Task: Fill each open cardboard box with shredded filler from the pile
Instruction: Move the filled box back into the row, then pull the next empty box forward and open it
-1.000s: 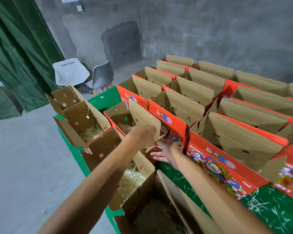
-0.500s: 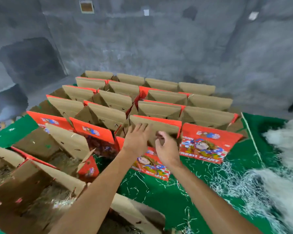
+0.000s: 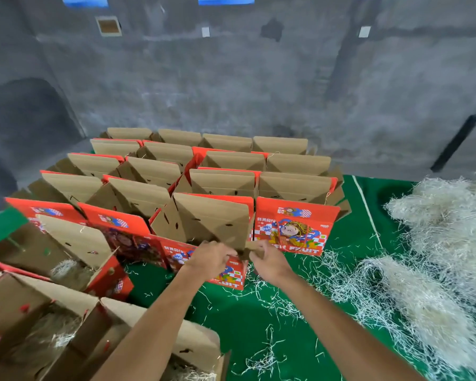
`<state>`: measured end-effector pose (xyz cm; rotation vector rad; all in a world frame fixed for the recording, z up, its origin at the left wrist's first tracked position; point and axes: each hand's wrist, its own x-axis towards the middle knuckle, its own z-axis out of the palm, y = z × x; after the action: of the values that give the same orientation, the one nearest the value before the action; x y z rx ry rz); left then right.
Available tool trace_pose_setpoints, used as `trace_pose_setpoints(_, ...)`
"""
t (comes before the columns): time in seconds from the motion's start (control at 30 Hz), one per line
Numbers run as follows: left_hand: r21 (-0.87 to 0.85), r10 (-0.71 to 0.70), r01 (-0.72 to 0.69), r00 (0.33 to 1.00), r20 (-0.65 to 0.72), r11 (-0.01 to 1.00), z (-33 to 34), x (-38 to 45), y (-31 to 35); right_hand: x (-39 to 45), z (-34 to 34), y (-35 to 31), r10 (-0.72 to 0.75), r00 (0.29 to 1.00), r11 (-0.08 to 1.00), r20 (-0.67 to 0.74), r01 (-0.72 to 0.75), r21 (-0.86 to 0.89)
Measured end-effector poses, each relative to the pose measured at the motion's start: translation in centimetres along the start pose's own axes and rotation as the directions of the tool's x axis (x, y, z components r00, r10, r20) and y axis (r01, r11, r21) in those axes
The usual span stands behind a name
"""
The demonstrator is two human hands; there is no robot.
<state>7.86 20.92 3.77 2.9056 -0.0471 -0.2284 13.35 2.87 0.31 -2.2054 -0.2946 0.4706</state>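
Both hands, left hand [image 3: 213, 258] and right hand [image 3: 270, 261], now pinch the box [image 3: 212, 221] flap's lower edge.

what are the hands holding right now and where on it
Both the left hand and the right hand grip the near lower edge of the raised brown flap of the front red box.

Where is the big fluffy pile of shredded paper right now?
In the head view the shredded filler pile lies on the green table at the right side, to the right of the rows of open boxes and past the right hand.
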Motion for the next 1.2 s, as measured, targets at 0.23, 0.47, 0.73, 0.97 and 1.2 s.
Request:
trace_pose_setpoints(0.23, 0.102, 0.123, -0.119, 0.992, -0.027, 0.988, 0.6, -2.1, 8.8, -2.3, -3.3, 3.6, 0.045, 0.996, 0.999, -0.078, -0.047, -0.017)
trace_pose_setpoints(0.47, 0.080, 0.217, -0.214, 0.976, -0.034, 0.974, 4.6, -1.6, 20.8, -6.9, -10.6, 12.2, 0.127, 0.963, 0.988, -0.236, -0.145, -0.060)
trace_pose_setpoints(0.73, 0.019, 0.300, -0.299, 0.954, -0.019, 0.954, 8.4, -0.9, 31.4, -12.6, -17.6, 19.7, 0.180, 0.901, 0.979, -0.394, -0.124, 0.162)
trace_pose_setpoints(0.97, 0.130, 0.319, -0.301, 0.937, -0.143, 0.945, 12.2, -1.9, 36.6, -14.9, -20.5, 23.0, 0.041, 0.935, 0.993, -0.354, 0.002, 0.120)
trace_pose_setpoints(1.2, 0.127, 0.272, -0.278, 0.960, 0.062, 0.952, 14.5, -1.0, 34.7, -14.6, -19.6, 24.2, 0.040, 0.958, 0.999, -0.285, -0.037, 0.015)
